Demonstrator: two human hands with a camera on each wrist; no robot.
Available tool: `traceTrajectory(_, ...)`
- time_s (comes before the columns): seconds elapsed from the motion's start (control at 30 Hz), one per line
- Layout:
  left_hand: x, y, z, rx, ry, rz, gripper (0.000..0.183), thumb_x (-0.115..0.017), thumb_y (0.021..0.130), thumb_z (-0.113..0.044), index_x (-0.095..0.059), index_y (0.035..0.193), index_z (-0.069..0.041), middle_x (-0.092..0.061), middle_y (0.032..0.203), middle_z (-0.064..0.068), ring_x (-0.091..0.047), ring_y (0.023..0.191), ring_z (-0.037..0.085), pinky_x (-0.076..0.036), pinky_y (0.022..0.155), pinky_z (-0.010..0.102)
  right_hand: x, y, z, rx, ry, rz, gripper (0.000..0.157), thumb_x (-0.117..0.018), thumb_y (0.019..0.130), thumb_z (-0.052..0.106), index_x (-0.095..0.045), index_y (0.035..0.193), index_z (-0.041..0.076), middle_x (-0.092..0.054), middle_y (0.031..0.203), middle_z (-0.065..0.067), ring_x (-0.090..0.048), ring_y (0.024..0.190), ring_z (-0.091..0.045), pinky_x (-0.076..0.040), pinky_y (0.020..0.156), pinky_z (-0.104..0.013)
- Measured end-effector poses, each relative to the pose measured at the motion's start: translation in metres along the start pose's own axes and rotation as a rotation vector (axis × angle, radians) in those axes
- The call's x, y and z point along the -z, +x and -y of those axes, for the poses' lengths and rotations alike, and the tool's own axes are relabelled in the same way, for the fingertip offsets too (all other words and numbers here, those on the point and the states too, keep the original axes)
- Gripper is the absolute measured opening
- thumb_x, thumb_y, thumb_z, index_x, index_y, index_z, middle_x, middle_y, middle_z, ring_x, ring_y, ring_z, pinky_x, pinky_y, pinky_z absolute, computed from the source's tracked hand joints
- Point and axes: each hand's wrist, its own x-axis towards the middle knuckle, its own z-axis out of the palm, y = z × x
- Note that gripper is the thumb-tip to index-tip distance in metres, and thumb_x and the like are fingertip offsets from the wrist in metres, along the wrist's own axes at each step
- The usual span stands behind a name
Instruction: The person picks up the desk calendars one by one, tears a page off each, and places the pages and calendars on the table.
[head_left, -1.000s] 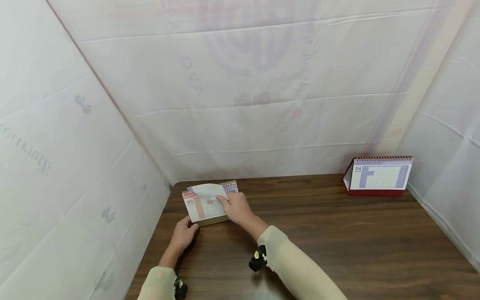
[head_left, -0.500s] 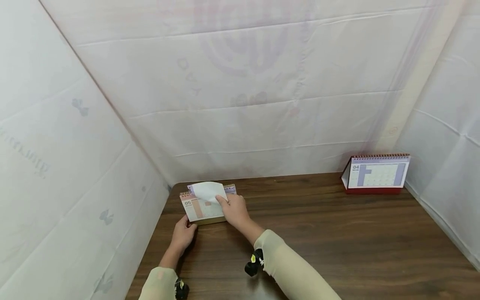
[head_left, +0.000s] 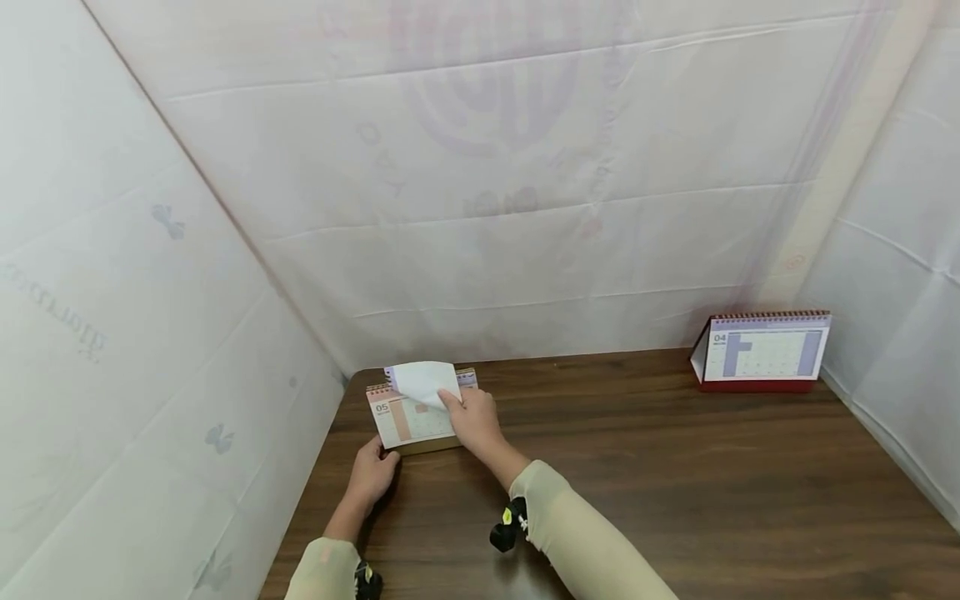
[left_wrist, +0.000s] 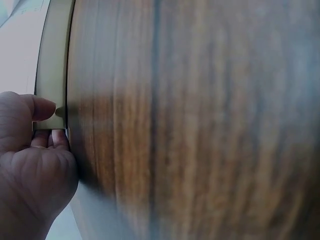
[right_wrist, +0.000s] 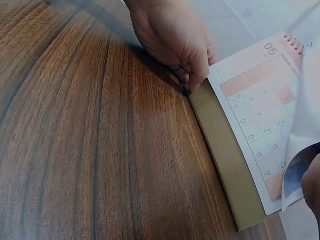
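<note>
A spiral-bound desk calendar (head_left: 412,429) with a gold base (right_wrist: 220,155) stands at the table's back left, showing a page marked 05. My left hand (head_left: 372,473) pinches the base's lower left corner; in the left wrist view its thumb (left_wrist: 42,107) lies over the gold front with fingers behind the edge. My right hand (head_left: 474,419) holds a lifted page (head_left: 423,381) by its lower right corner between thumb and fingers. That page bends upward, its white back facing me and a purple strip along its left edge. Only part of the right hand shows in the right wrist view.
A second desk calendar (head_left: 767,350), with a red base and a page marked 04, stands at the back right of the brown wooden table (head_left: 637,450). White patterned sheets (head_left: 525,167) enclose the table behind and on both sides.
The lifted page has risen slightly, and more of the purple strip at its left edge shows. Both hands keep their holds, and the left hand stays at the base corner.
</note>
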Motion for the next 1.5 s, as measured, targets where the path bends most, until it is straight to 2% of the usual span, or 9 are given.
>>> traceTrajectory(0.17, 0.000, 0.000, 0.001, 0.001, 0.000, -0.010, 0.044, -0.055, 0.097, -0.002, -0.063, 0.140, 0.002, -0.071, 0.127, 0.020, -0.058, 0.107, 0.024, -0.046, 0.089, 0.027, 0.001, -0.001, 0.000, 0.002, -0.001, 0.005, 0.045, -0.065, 0.105, 0.041, -0.074, 0.079, 0.005, -0.045, 0.055, 0.006, -0.037, 0.053, -0.009, -0.032, 0.052, -0.025)
traceTrajectory(0.43, 0.003, -0.002, 0.002, 0.007, -0.005, -0.010, 0.047, -0.055, 0.096, -0.001, -0.062, 0.143, 0.002, -0.071, 0.130, 0.021, -0.058, 0.103, 0.023, -0.045, 0.085, 0.025, -0.005, -0.003, -0.003, -0.131, 0.179, -0.051, 0.043, -0.068, 0.104, 0.037, -0.078, 0.085, 0.000, -0.075, 0.077, -0.011, -0.055, 0.067, -0.010, -0.047, 0.060, -0.025)
traceTrajectory(0.63, 0.002, 0.000, 0.002, 0.009, -0.008, 0.001, 0.047, -0.054, 0.096, -0.001, -0.063, 0.142, 0.001, -0.071, 0.122, 0.019, -0.058, 0.099, 0.021, -0.045, 0.084, 0.027, -0.006, -0.004, -0.004, -0.117, 0.170, -0.086, 0.044, -0.070, 0.103, 0.038, -0.078, 0.082, -0.001, -0.074, 0.074, -0.011, -0.055, 0.065, -0.011, -0.046, 0.059, -0.025)
traceTrajectory(0.8, -0.001, 0.001, 0.001, 0.023, -0.017, 0.011, 0.048, -0.054, 0.097, -0.001, -0.062, 0.144, 0.000, -0.071, 0.120, 0.016, -0.057, 0.098, 0.020, -0.045, 0.084, 0.029, -0.003, -0.002, -0.006, -0.108, 0.138, -0.074, 0.044, -0.068, 0.104, 0.038, -0.076, 0.082, 0.000, -0.066, 0.067, -0.002, -0.052, 0.063, -0.010, -0.044, 0.057, -0.026)
traceTrajectory(0.97, -0.001, 0.003, 0.001, 0.028, -0.030, 0.029, 0.052, -0.053, 0.098, -0.002, -0.057, 0.150, 0.001, -0.070, 0.125, 0.019, -0.058, 0.099, 0.021, -0.046, 0.085, 0.030, 0.001, -0.002, -0.005, -0.054, 0.067, -0.029, 0.047, -0.066, 0.105, 0.042, -0.070, 0.077, 0.005, -0.047, 0.058, 0.006, -0.042, 0.055, -0.009, -0.036, 0.052, -0.024)
traceTrajectory(1.17, 0.002, 0.002, 0.002, 0.027, -0.026, 0.015, 0.051, -0.054, 0.098, -0.002, -0.058, 0.148, 0.001, -0.070, 0.130, 0.020, -0.059, 0.102, 0.022, -0.047, 0.085, 0.028, 0.006, -0.005, -0.004, 0.173, -0.115, 0.085, 0.039, -0.065, 0.106, 0.040, -0.070, 0.083, 0.008, -0.044, 0.055, 0.008, -0.033, 0.049, -0.004, -0.031, 0.050, -0.021)
traceTrajectory(1.27, 0.003, 0.001, 0.003, 0.024, -0.034, 0.010, 0.050, -0.054, 0.097, -0.001, -0.060, 0.147, 0.001, -0.071, 0.128, 0.020, -0.059, 0.098, 0.021, -0.047, 0.082, 0.026, 0.009, -0.006, -0.007, 0.246, -0.187, 0.107, 0.037, -0.066, 0.106, 0.038, -0.067, 0.081, 0.010, -0.044, 0.056, 0.006, -0.030, 0.049, -0.004, -0.029, 0.050, -0.020)
traceTrajectory(1.47, 0.000, 0.001, 0.003, 0.030, -0.026, 0.024, 0.050, -0.055, 0.097, -0.002, -0.060, 0.147, 0.001, -0.071, 0.130, 0.021, -0.059, 0.098, 0.021, -0.048, 0.082, 0.028, 0.011, -0.004, -0.015, 0.183, -0.128, 0.088, 0.035, -0.065, 0.106, 0.035, -0.080, 0.094, 0.007, -0.049, 0.052, 0.007, -0.033, 0.049, -0.004, -0.030, 0.048, -0.020)
traceTrajectory(1.5, -0.001, 0.002, 0.003, 0.029, -0.025, 0.023, 0.050, -0.055, 0.097, -0.002, -0.060, 0.146, 0.001, -0.071, 0.131, 0.021, -0.060, 0.099, 0.020, -0.048, 0.083, 0.028, 0.012, -0.003, -0.016, 0.162, -0.111, 0.081, 0.037, -0.065, 0.106, 0.036, -0.079, 0.089, 0.006, -0.048, 0.051, 0.008, -0.033, 0.049, -0.004, -0.029, 0.048, -0.020)
